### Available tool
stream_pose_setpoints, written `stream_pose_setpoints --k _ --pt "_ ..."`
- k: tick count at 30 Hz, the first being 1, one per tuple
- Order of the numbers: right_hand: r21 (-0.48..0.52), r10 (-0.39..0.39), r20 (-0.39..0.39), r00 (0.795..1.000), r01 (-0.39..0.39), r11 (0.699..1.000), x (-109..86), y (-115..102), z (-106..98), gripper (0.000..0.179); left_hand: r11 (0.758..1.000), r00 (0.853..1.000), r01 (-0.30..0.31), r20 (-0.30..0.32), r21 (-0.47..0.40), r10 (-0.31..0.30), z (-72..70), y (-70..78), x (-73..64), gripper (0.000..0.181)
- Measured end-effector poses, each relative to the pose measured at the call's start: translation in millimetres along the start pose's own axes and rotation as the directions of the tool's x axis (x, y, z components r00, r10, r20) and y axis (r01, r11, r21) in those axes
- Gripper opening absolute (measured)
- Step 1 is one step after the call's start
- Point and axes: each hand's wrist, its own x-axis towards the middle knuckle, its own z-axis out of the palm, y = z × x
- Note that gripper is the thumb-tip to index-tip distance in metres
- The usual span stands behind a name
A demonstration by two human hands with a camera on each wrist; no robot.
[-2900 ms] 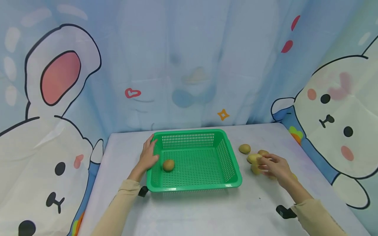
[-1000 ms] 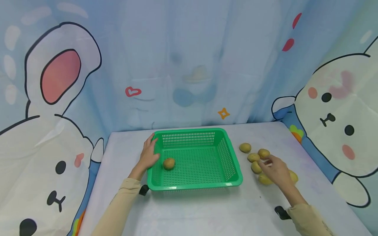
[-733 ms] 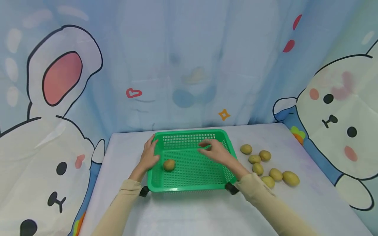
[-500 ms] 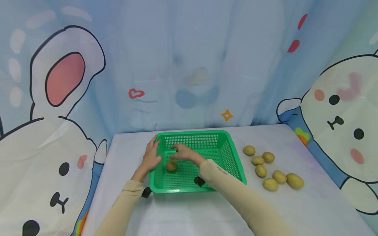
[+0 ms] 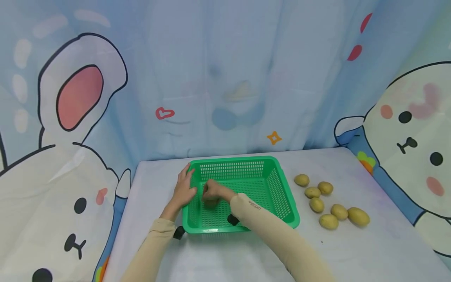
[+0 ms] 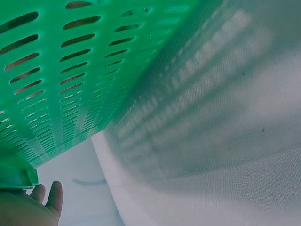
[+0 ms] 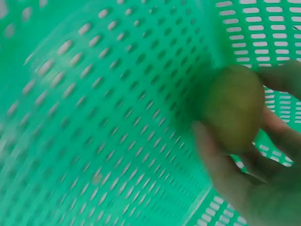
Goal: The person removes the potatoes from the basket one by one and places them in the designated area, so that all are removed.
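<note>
A green plastic basket point(image 5: 246, 231) with slotted walls stands on the white-covered table. At its left rim my left hand point(image 5: 183, 190) holds on, thumb over the edge; in the left wrist view two fingertips point(image 6: 55, 195) show beside the rim. Inside the basket, near the left end, my right hand point(image 5: 213, 192) points down and hides what it holds in the head view. In the right wrist view a slightly blurred potato point(image 7: 233, 108) sits between the thumb and fingers of that hand, close to the basket floor and wall.
Several more potatoes point(image 5: 316, 204) lie loose on the table point(image 5: 352, 254) to the right of the basket. Behind the table hangs a blue curtain point(image 5: 243, 70) printed with cartoon rabbits. My right forearm crosses the basket's front rim.
My right hand has moved left from the loose potatoes, over the basket, and down onto the potato inside it, which it grips. The left hand has stayed at the left rim.
</note>
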Motion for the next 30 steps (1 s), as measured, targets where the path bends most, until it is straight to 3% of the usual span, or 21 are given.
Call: stream_pose_setpoints --k 5,10,12,15,18,22,26,30 --pt "0.134 0.047 -0.112 0.993 -0.032 0.990 -26.5 6.3 -43.1 0.023 1.000 1.000 -0.002 -0.002 -0.002 0.002 0.1 2.7 3.6 0.074" --pt "0.335 0.049 -0.235 0.971 0.034 0.942 -82.4 37.3 -96.7 0.035 1.000 1.000 -0.003 -0.012 0.005 0.003 0.9 3.3 3.1 0.075" --pt "0.362 0.054 -0.307 0.950 0.064 0.930 -114.1 60.7 -113.3 0.035 1.000 1.000 0.002 -0.010 0.001 -0.002 0.8 4.5 0.7 0.075" --pt "0.334 0.094 -0.433 0.897 0.063 0.940 -166.4 103.3 -126.6 0.038 1.000 1.000 0.015 -0.002 -0.004 -0.015 0.6 5.4 -2.3 0.075" --pt "0.254 0.156 -0.522 0.838 -0.022 0.967 -215.1 147.2 -122.4 0.040 1.000 1.000 0.030 0.005 0.000 -0.030 0.0 6.0 -4.2 0.075" --pt "0.157 0.204 -0.587 0.784 -0.137 0.978 -262.2 192.7 -92.4 0.040 0.999 0.999 0.041 0.017 0.008 -0.041 -0.3 6.2 -5.1 0.075" --pt "0.133 0.214 -0.634 0.744 -0.168 0.977 -283.3 220.3 -56.3 0.036 0.999 0.999 0.036 0.017 0.000 -0.036 -0.9 6.9 -5.9 0.075" --pt "0.084 0.192 -0.654 0.731 -0.182 0.980 -290.7 237.4 -32.0 0.033 1.000 1.000 0.023 0.010 -0.011 -0.023 -0.2 8.2 -4.8 0.075"
